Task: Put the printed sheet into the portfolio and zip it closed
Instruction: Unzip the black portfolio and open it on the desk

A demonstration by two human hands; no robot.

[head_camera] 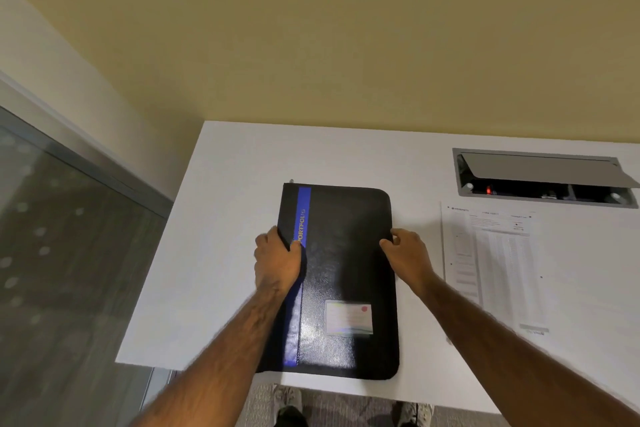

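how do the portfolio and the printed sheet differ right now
The portfolio is black with a blue stripe; the printed sheet is white with fine print. The left hand and right hand grip the portfolio's edges; the printed sheet lies untouched to its right. Both rest on the white desk.

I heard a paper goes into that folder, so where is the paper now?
In the head view, the printed sheet lies flat on the white table, right of the black portfolio, near the open cable hatch.
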